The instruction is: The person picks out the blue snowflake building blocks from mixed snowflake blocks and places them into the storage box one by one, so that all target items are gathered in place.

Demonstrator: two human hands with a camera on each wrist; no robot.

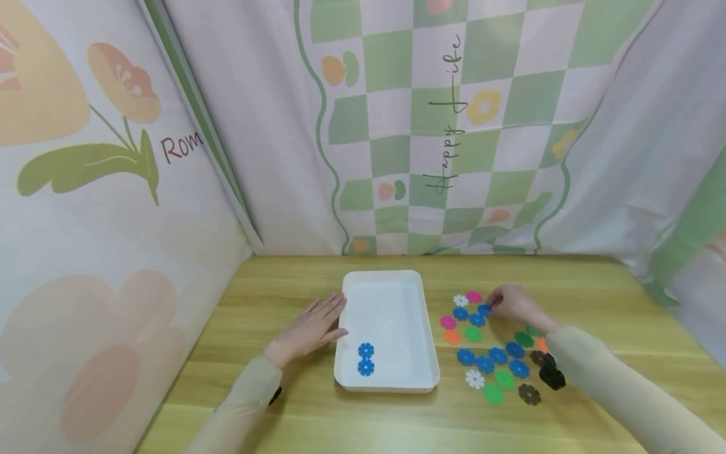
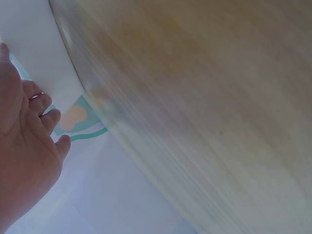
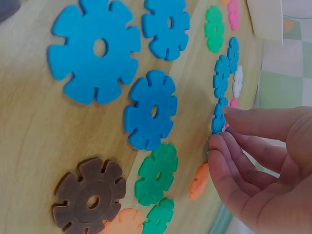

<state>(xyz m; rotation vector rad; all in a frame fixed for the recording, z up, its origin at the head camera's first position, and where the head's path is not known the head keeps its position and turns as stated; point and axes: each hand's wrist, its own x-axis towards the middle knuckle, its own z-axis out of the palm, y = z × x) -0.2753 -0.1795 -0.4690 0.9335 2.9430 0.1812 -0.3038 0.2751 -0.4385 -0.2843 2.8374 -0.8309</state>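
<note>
My right hand pinches the edge of a blue notched plastic disc between thumb and fingertips. In the right wrist view that blue disc shows at the tips of the bent fingers, close over the table. Two more blue discs lie right beside it. On the left, my left hand rests along the rim of a white tray, its fingers straight. Two blue discs sit inside the tray, one above the other, near its lower left corner.
Several loose discs in white, pink, orange, green, blue and brown lie right of the tray on the wooden table. A black band sits at my right wrist. A checked curtain hangs behind the table, and a printed cloth stands to the left.
</note>
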